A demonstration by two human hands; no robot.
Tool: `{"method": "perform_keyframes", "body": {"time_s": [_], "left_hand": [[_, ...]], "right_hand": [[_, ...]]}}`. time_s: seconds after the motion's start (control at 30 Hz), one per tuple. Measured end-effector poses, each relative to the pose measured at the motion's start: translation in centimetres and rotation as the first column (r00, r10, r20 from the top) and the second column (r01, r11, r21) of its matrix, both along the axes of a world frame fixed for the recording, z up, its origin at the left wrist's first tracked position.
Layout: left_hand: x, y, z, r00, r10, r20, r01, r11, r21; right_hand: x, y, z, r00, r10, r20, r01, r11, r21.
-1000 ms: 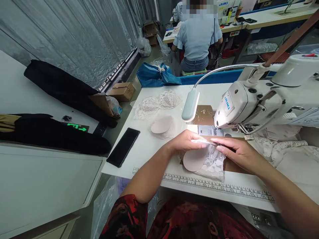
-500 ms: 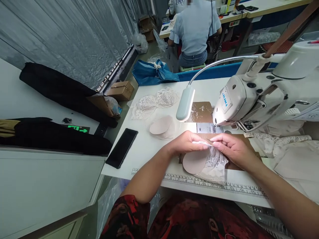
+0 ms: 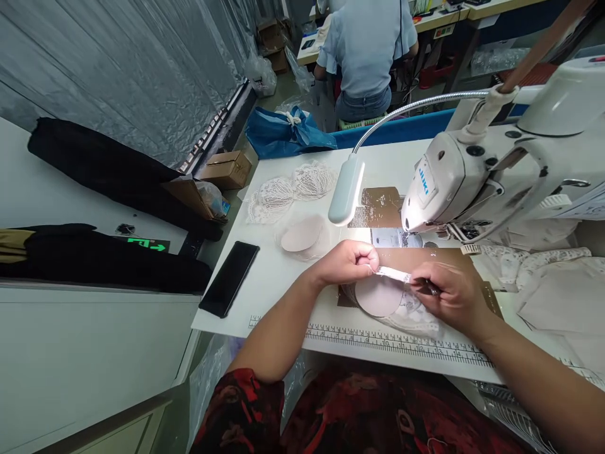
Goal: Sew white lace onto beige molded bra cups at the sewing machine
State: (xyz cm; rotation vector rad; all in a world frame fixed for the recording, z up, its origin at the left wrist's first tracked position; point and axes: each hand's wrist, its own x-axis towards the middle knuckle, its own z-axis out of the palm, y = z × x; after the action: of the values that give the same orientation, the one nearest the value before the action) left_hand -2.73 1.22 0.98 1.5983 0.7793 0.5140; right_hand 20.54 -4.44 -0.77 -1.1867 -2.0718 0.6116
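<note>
A white lace piece (image 3: 416, 318) with a pale oval pad (image 3: 379, 296) hangs over the brown plate at the table's front. My left hand (image 3: 352, 261) pinches one end of its narrow white edge, fingers curled. The other end of that edge is in my right hand (image 3: 442, 293), where a small dark metallic object also shows; what it is cannot be made out. Between the two hands the edge is stretched nearly straight. Just behind them stands the white sewing machine (image 3: 439, 183), its needle area beyond my right hand.
On the table (image 3: 283, 284) lie a black phone (image 3: 229, 279), a pale oval pad (image 3: 300, 233) and white lace cups (image 3: 292, 189). A lamp (image 3: 346, 191) hangs over it. More pale fabric (image 3: 558, 296) is at right. A person (image 3: 366, 57) sits beyond.
My hands have moved apart, drawing the white edge out between them. The dark metallic object now shows in my right hand. The pad and lace below have shifted slightly right, and the view has moved a little.
</note>
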Motion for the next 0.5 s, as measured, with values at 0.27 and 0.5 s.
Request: {"method": "perform_keyframes", "body": {"time_s": [0.27,0.5], "left_hand": [[-0.6,0.1,0.3,0.992,-0.113,-0.047,0.12,0.975,0.189],[-1.2,0.5,0.0,0.99,0.03,-0.137,-0.019,0.997,0.08]], "right_hand": [[1.2,-0.8,-1.1,0.973,0.094,0.212,-0.136,0.971,0.195],[0.1,0.4,0.1,0.97,-0.182,0.164,0.206,0.968,-0.144]]}}
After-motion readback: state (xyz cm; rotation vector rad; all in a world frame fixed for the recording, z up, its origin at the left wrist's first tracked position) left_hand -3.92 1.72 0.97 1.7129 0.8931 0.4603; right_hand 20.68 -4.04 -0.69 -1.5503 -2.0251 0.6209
